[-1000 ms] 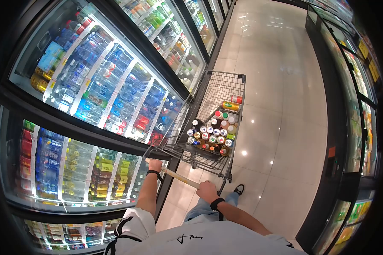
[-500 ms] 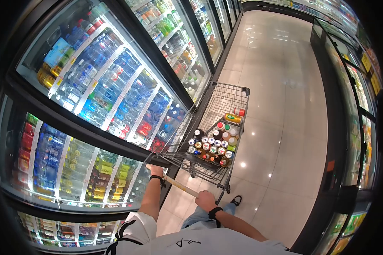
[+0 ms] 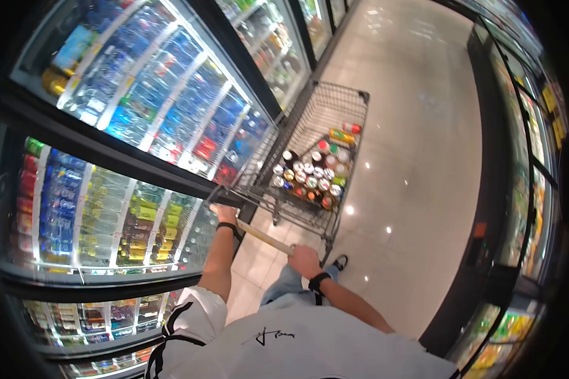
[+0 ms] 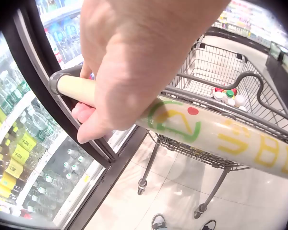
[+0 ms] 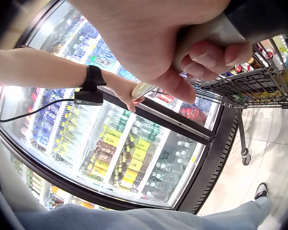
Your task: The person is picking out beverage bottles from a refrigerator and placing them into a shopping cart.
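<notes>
Both hands hold the pale push handle (image 3: 264,237) of a wire shopping cart (image 3: 344,93). My left hand (image 3: 224,215) grips it near its left end, close beside the glass cooler doors; in the left wrist view the thumb and fingertips (image 4: 89,129) curl under the printed bar. Toward the other end, my right hand (image 3: 305,261) wraps round the handle, its fingers (image 5: 206,57) bent beneath it. Packed upright in the near part of the cart are several capped bottles (image 3: 310,174). A yellow can (image 3: 341,136) and a red can (image 3: 352,127) lie beyond them.
Lit drink coolers (image 3: 152,82) full of bottles line the left, their dark frame (image 3: 101,145) right beside the cart. A long low display case (image 3: 518,189) runs along the right. Between them stretches a glossy tiled floor (image 3: 417,151). One shoe (image 3: 341,261) shows below the cart.
The head view dipped and swung back, so cart, hands and coolers first shifted down in it and now sit higher, blurred. Both hands have kept their hold on the handle.
</notes>
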Action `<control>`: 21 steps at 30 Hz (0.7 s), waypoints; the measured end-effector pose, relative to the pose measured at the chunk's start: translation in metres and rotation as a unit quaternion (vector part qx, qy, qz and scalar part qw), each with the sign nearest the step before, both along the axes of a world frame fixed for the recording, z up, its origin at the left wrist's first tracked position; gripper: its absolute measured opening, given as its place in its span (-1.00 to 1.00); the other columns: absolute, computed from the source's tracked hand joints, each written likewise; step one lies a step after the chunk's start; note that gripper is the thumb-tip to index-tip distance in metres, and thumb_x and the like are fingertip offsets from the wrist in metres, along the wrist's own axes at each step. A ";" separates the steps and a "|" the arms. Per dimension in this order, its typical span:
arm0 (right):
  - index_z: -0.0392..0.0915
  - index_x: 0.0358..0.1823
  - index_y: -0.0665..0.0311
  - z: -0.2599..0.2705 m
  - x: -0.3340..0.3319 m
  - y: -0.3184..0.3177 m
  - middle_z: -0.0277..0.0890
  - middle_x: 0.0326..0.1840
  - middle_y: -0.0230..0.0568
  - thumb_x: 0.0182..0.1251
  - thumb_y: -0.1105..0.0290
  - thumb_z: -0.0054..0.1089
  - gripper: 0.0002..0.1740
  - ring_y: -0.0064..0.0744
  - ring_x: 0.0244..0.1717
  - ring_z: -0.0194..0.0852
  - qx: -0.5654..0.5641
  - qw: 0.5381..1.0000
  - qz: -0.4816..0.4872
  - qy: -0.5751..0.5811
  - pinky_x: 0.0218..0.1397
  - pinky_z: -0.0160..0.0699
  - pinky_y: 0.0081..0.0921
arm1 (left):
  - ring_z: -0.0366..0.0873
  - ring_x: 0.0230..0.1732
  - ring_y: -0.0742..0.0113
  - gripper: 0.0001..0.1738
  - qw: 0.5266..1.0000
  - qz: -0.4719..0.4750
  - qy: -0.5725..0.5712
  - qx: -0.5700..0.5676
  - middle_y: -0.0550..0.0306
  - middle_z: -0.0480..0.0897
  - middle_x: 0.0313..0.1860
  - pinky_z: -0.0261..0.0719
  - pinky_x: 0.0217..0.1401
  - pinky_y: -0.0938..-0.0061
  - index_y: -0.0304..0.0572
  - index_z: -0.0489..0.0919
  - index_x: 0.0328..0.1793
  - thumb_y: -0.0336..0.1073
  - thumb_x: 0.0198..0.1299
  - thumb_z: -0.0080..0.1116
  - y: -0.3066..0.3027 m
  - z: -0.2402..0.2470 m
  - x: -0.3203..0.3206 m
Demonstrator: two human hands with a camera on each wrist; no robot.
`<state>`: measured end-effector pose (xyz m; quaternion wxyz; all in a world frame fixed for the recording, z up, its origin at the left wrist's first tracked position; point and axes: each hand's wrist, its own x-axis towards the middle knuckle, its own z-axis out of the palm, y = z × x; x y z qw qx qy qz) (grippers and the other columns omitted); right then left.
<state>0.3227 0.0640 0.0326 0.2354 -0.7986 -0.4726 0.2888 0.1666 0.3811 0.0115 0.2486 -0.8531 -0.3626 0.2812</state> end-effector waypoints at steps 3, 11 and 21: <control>0.67 -0.29 0.28 0.006 0.006 -0.007 0.64 -0.43 0.01 0.14 0.21 0.16 -0.71 0.01 -0.38 0.66 -0.016 1.000 0.000 -0.006 -0.27 0.65 -0.10 | 0.73 -0.11 0.24 -0.85 0.999 0.013 0.022 -0.041 0.28 0.77 -0.23 0.33 0.18 -0.13 0.20 0.76 -0.22 -0.10 0.14 0.25 0.004 -0.013 -0.004; 0.65 -0.40 0.31 0.019 0.017 -0.016 0.62 -0.39 0.01 0.03 0.28 0.21 -0.77 -0.01 -0.35 0.66 -0.018 1.000 0.011 -0.006 -0.23 0.66 -0.15 | 0.72 -0.14 0.18 -0.88 0.999 -0.013 -0.001 -0.030 0.23 0.75 -0.29 0.43 0.07 0.08 0.14 0.75 -0.30 -0.16 0.15 0.24 -0.007 -0.013 -0.003; 0.65 -0.44 0.33 0.017 0.033 -0.027 0.62 -0.44 0.06 0.01 0.29 0.21 -0.77 0.04 -0.36 0.65 -0.012 1.000 0.019 -0.011 -0.20 0.66 -0.14 | 0.70 -0.07 0.23 -0.88 0.997 -0.021 0.006 -0.075 0.24 0.74 -0.22 0.43 0.08 0.17 0.14 0.75 -0.25 -0.17 0.13 0.25 -0.020 0.002 0.008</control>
